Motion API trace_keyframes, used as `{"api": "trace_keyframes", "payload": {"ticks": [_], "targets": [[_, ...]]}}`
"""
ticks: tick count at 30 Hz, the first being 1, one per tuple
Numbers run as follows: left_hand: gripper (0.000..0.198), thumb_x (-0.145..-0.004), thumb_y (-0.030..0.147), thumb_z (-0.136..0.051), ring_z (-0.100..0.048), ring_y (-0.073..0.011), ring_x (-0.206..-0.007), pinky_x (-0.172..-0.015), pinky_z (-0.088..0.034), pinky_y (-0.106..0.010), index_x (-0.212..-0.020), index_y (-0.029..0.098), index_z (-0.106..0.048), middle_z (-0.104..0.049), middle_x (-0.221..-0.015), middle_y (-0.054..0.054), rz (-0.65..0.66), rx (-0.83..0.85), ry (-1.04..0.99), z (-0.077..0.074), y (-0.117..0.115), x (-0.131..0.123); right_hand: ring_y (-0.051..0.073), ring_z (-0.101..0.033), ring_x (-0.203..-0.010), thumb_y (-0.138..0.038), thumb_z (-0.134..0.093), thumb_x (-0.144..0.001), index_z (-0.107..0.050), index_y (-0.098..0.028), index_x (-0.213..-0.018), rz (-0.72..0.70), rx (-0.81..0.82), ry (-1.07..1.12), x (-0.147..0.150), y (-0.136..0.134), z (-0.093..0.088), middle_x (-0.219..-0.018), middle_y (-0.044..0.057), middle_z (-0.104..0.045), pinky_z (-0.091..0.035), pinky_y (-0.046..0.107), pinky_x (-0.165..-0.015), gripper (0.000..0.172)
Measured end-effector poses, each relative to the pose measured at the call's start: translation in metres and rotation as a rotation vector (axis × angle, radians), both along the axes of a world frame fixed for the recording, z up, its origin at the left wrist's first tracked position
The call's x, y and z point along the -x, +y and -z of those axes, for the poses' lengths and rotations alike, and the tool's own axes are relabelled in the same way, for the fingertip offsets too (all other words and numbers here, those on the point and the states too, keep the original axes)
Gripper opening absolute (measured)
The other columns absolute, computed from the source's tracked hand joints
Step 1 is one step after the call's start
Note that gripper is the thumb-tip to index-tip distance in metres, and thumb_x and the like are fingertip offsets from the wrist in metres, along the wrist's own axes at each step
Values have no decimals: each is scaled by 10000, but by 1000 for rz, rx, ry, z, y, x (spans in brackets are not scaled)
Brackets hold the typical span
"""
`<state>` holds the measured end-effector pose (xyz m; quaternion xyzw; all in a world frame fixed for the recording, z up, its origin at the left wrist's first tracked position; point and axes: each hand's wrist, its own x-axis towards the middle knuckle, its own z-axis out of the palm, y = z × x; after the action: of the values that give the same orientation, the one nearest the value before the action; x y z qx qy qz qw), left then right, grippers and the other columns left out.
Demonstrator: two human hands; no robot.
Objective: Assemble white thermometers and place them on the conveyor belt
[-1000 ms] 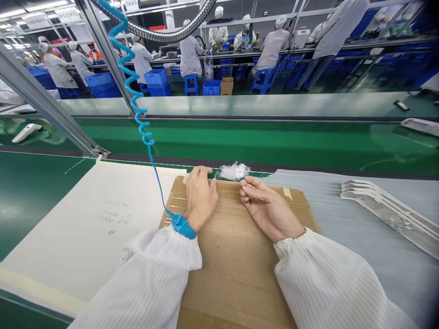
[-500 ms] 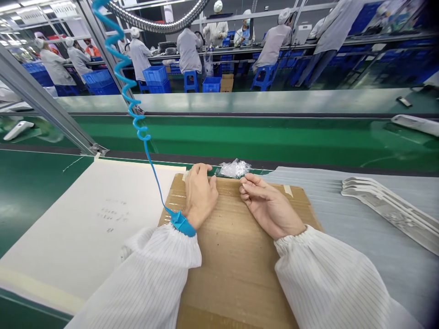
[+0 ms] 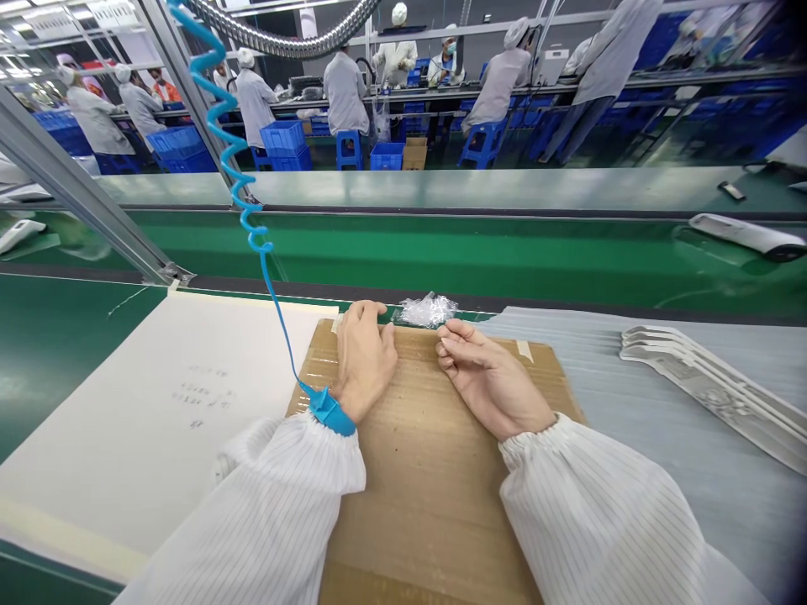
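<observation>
My left hand rests on the cardboard sheet near its far left corner. Its fingers bend toward the far edge, with the thumb apart from them. A blue wrist strap circles that wrist, and a coiled blue cord rises from it. Over the sheet's far right part is my right hand, its thumb and fingertips pressed together in a pinch. Whatever is between them, if anything, is too small to make out. Just beyond the sheet's far edge, between both hands, lies a small heap of clear plastic.
White plastic parts are stacked on grey foam sheeting at right. White paper covers the left side. Beyond runs a green conveyor belt carrying a white device. A metal post slants up at left. Several people work farther back.
The white devices on the green belt have slid left. The whole view has shifted very slightly. Both hands keep nearly the same pose over the cardboard.
</observation>
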<state>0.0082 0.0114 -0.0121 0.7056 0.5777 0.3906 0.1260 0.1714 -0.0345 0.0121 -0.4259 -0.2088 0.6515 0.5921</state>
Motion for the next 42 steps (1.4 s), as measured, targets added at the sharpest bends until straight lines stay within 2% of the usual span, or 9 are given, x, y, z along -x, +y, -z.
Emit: {"api": "trace_keyframes", "payload": {"ticks": [4,14,25,42], "targets": [[177,-891,83,-582,-617,-274,-1091,-996,-502,-469,-1040,177,-598,-657,-1126,-118,-3,-2,0,0,0,0,121,-568,-750,-151,-925,-583,-741,-240,-839,0,-1,1,0,0,0,-905,-11,-671,-491,262,-657,328],[187,-881,77,-582,-624,-272,-1079,-990,-507,-468,-1027,194,-598,-655,-1099,-104,-1,-22,-3,3,1,0,138,-598,-828,-87,-895,-547,-746,-248,-855,0,-10,-11,-1,0,5,-952,-3,-697,-504,280,-754,378],[189,-887,72,-573,-622,-272,-1094,-998,-499,-466,-1033,189,-597,-656,-1115,-107,4,-8,-1,1,0,0,98,-503,-694,-91,-916,-514,-751,-219,-839,-14,17,-2,0,-1,0,-791,-32,-642,-428,238,-613,387],[189,-889,71,-577,-603,-284,-1104,-1004,-489,-467,-1054,159,-600,-651,-1144,-132,8,26,6,-1,0,0,84,-527,-734,-101,-953,-495,-759,-210,-863,-18,33,19,-1,-1,1,-822,-29,-658,-460,194,-654,430]]}}
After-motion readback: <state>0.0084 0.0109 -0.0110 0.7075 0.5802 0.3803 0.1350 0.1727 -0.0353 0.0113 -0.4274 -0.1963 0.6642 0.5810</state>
